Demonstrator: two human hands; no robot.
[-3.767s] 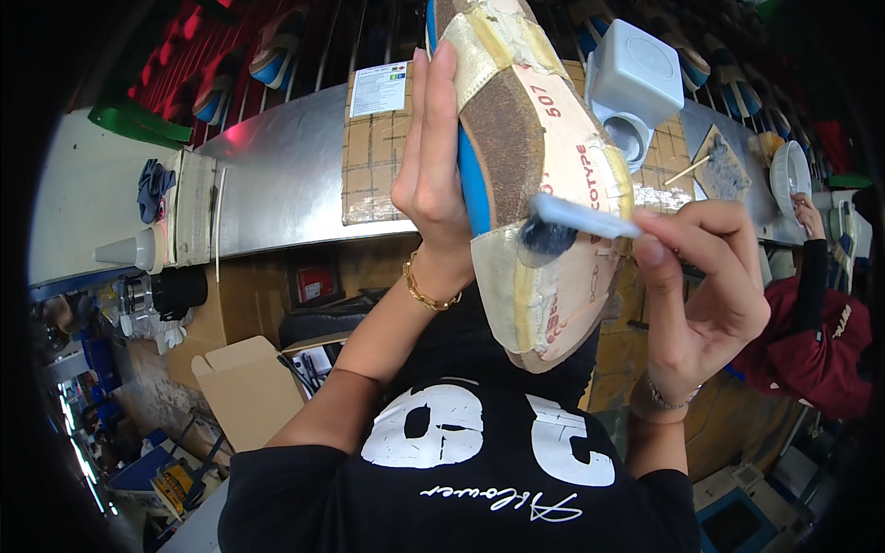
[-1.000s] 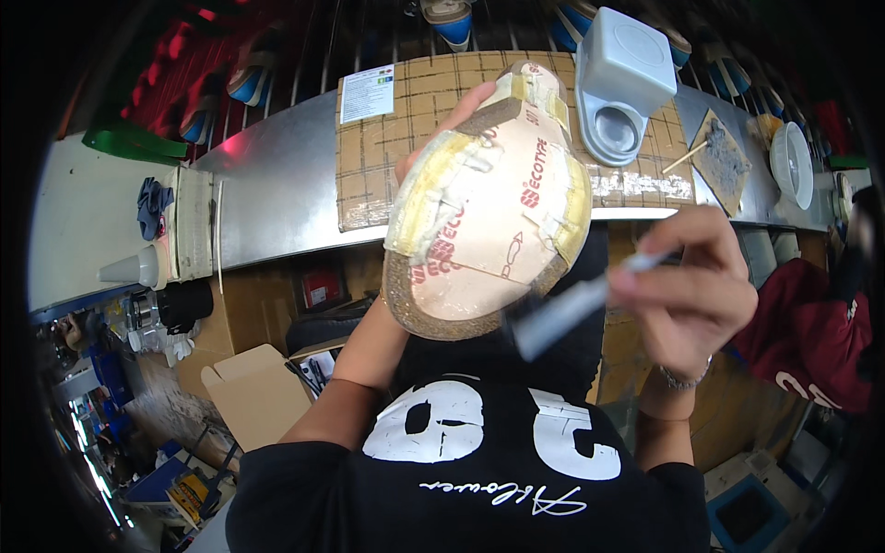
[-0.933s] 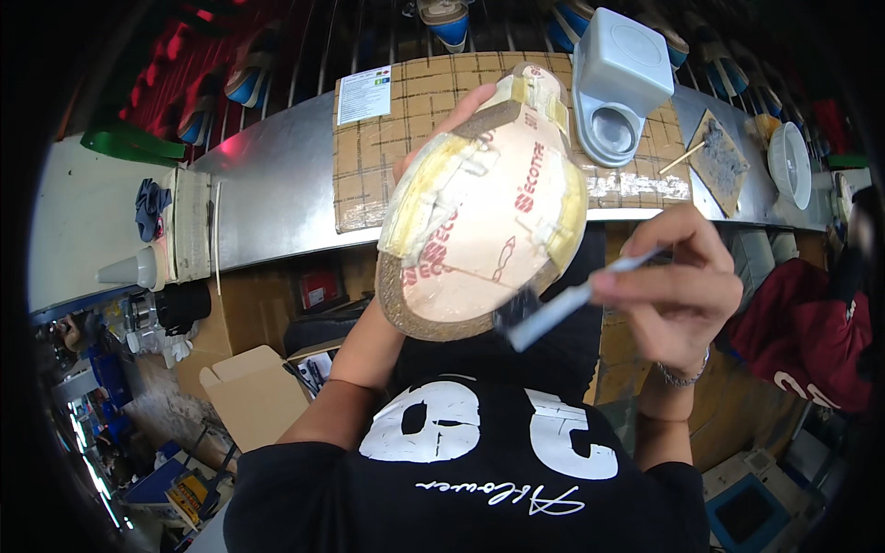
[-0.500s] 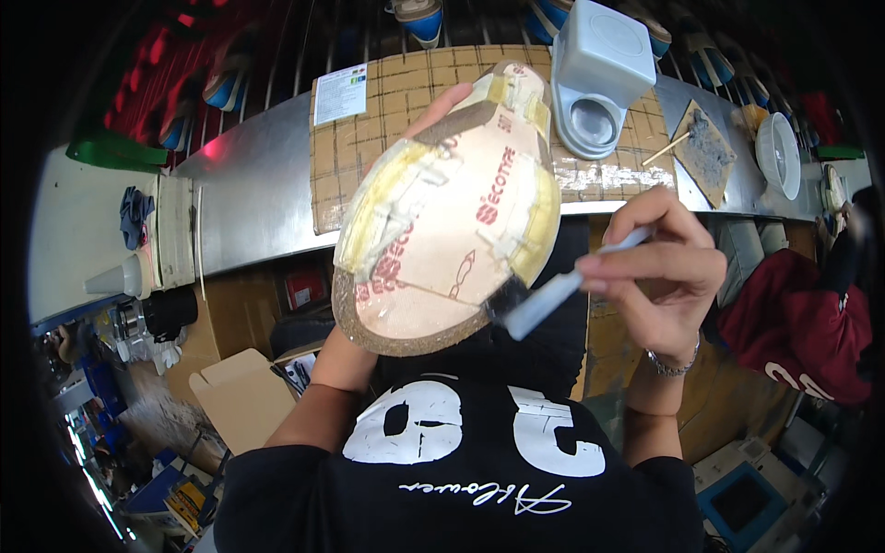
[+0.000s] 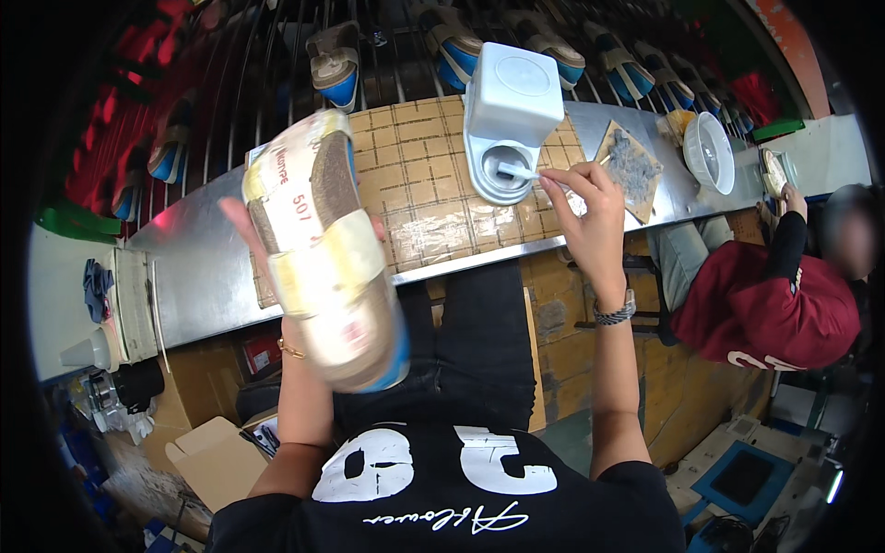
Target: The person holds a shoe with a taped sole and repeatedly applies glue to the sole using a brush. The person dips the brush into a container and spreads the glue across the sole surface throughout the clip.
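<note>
Left hand [image 5: 267,230] is raised up in front of the chest, forearm vertical, its grip wrapped around a taped-up shoe [image 5: 323,253] from behind (sole side faces the camera, toe end nearest it and a bit blurry). Right hand [image 5: 590,207] is stretched out over the metal surface [image 5: 194,267], fingers pinched narrow on a small white brush [image 5: 518,171], whose tip sits in the round opening of the white glue pot [image 5: 507,115].
</note>
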